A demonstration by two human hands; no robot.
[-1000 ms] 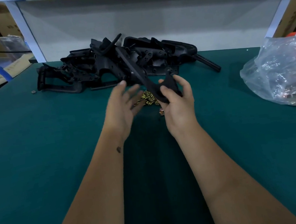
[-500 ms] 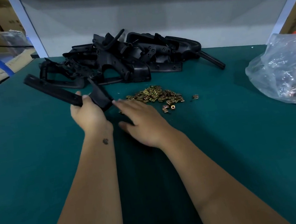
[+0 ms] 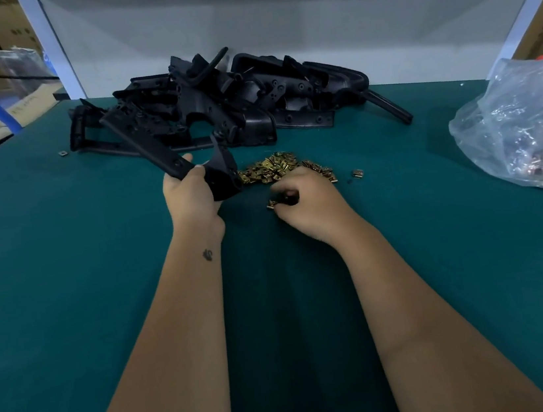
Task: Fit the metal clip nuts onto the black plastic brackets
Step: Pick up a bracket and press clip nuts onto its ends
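Observation:
My left hand [image 3: 190, 199] grips a long black plastic bracket [image 3: 167, 157] near its wide lower end, its arm slanting up to the left above the green table [image 3: 68, 301]. Just right of it lies a small heap of brass-coloured clip nuts [image 3: 275, 169]. My right hand [image 3: 307, 201] rests at the near edge of that heap with its fingers curled, pinching a clip nut [image 3: 272, 204]. A pile of more black brackets [image 3: 232, 103] lies at the back of the table.
A clear plastic bag [image 3: 522, 131] holding more metal parts sits at the right. One stray clip nut [image 3: 357, 173] lies right of the heap, another [image 3: 63, 152] at the far left. A white wall panel stands behind the pile; cardboard boxes and blue tubing are beyond the left edge.
The bracket passed from my right hand to my left, which swung it left and then back toward the centre. My right hand dropped onto the clip nut heap and curled its fingers on a nut.

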